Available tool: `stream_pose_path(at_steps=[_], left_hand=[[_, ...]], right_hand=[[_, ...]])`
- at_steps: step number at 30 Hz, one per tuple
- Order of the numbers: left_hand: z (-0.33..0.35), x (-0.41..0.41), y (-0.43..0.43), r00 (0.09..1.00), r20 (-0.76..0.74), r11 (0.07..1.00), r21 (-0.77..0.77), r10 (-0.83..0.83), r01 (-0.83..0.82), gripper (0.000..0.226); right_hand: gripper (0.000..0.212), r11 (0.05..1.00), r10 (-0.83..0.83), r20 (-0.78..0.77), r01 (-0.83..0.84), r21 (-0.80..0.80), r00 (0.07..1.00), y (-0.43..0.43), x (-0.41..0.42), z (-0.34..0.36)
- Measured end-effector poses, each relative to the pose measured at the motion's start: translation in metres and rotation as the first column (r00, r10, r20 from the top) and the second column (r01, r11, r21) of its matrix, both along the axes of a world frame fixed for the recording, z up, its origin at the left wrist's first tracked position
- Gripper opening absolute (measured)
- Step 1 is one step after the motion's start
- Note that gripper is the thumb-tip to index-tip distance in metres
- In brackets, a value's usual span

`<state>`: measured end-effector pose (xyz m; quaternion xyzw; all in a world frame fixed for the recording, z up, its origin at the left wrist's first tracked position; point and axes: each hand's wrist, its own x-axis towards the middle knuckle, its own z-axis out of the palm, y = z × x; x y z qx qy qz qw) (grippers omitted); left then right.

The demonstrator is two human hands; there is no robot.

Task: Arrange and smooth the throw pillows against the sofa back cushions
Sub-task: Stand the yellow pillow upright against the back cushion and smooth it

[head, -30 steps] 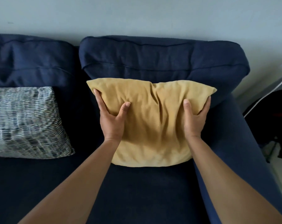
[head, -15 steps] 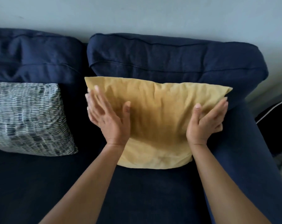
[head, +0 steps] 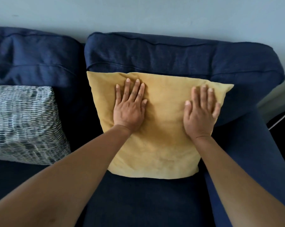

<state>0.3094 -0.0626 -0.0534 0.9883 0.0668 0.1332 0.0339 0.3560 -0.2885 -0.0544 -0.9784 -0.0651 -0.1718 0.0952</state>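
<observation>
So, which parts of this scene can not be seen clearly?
- Patterned pillow: its left part is cut off by the head view's edge.
- Mustard pillow: the left hand and right hand cover parts of its face.
- Dark object beside the sofa arm: cropped, unidentifiable.

Open seat cushion (head: pixel 138 202) below the yellow pillow (head: pixel 163 128) (patterned pillow (head: pixel 24 125) well left), armrest (head: pixel 253 161) close right.

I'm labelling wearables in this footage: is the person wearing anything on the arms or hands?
Nothing shows. The left hand and right hand are bare: no gloves, rings, watch or bracelets visible. Both forearms are uncovered to the picture's bottom edge, no sleeve in view. The fingernails look short and unpainted.
</observation>
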Motion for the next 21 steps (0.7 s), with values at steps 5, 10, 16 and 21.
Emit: stream_pose_path(at_steps=[5, 10, 16, 21], left_hand=[[-0.008, 0.001, -0.003, 0.999, 0.014, 0.999, -0.010, 0.037, -0.037, 0.060], [-0.010, -0.002, 0.010, 0.999, 0.039, 0.999, -0.035, -0.008, 0.009, 0.059], [-0.005, -0.020, -0.002, 0.975, 0.216, 0.992, -0.123, 0.047, -0.020, 0.058], [-0.039, -0.081, -0.061, 0.966, 0.254, 0.979, -0.179, -0.049, 0.097, 0.059]], right_hand=[[0.061, 0.983, 0.149, 0.221, -0.167, 0.069, 0.964, 0.048, -0.042, 0.013], [0.061, 0.924, 0.352, 0.118, -0.325, -0.201, 0.928, 0.062, -0.060, -0.040], [0.061, 0.988, 0.122, 0.152, -0.106, -0.113, 0.981, 0.036, -0.041, -0.049], [0.062, 0.992, 0.120, 0.106, -0.114, -0.062, 0.987, 0.037, -0.042, -0.051]])
